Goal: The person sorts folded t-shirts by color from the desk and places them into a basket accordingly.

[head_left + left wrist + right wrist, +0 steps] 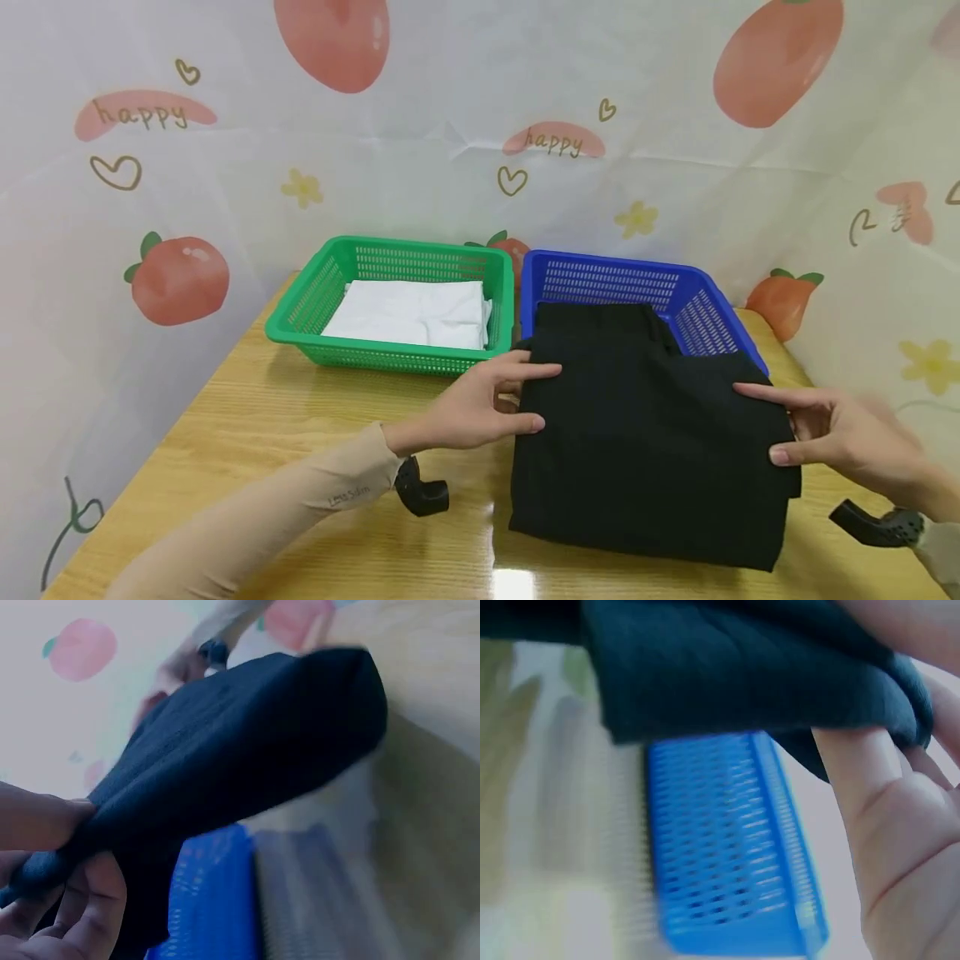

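Note:
A folded black cloth garment (645, 450) hangs in front of the blue basket, held up between both hands. My left hand (480, 404) pinches its left edge between thumb and fingers; the left wrist view shows the thumb on one side of the fabric (225, 742) and curled fingers on the other. On the opposite edge, my right hand (840, 429) grips the cloth, and in the right wrist view the fabric (742, 682) lies folded over that hand. More black cloth (600, 321) lies in the blue basket (720, 312), partly hidden behind the held piece.
To the left of the blue basket stands a green basket (300, 333) with folded white cloth (412, 312) inside. Both baskets sit at the back of a wooden table (247, 433), close to a fruit-patterned curtain (420, 125).

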Demonstrator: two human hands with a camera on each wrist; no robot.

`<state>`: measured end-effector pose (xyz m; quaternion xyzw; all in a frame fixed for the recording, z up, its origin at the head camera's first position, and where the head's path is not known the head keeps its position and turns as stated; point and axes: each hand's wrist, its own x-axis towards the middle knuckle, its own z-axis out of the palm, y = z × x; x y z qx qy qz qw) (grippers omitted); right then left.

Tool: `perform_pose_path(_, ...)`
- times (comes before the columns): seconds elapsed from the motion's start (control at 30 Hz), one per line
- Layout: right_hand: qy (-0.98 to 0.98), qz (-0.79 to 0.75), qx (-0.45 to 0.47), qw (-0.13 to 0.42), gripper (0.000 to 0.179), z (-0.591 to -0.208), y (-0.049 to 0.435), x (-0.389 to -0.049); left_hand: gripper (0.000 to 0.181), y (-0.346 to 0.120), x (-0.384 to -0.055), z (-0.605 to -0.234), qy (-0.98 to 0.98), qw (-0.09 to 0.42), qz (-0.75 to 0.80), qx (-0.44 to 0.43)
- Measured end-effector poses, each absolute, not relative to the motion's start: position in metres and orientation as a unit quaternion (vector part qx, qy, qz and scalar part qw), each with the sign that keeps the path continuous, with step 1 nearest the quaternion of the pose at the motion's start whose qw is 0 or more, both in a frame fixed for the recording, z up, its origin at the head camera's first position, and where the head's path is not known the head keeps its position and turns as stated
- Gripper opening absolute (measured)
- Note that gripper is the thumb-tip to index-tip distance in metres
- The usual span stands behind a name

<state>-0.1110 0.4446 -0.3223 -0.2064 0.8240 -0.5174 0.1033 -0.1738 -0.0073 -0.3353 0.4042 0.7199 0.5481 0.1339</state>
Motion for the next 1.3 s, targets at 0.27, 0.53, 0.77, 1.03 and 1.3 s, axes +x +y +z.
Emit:
perform_pose_path(0.27,0.755,-0.611,-0.214,0.104,0.072,-0.277,0.436,-0.155,0.06,0.014,-0.241,-0.3,0.743,0.118,0.551,0.361)
perform_pose_path(0.53,0.74,-0.633,-0.191,0.123,0.072,-0.247,0.448,-0.213,0.066,0.053,-0.315,-0.271,0.765,0.18,0.523,0.329)
perform_pose_path(0.77,0.886,-0.449,-0.064,0.099,0.075,-0.244,0.447,-0.24,0.067,0.074,-0.344,-0.271,0.81,0.214,0.445,0.316)
perform_pose_path(1.03,0.915,-0.367,-0.08,0.146,0.069,-0.268,0.425,-0.265,0.065,0.084,-0.346,-0.291,0.869,0.219,0.312,0.317)
perform_pose_path(1.3,0.942,-0.279,-0.093,0.16,0.059,-0.261,0.41,-0.263,0.062,0.07,-0.335,-0.283,0.855,0.244,0.337,0.311)
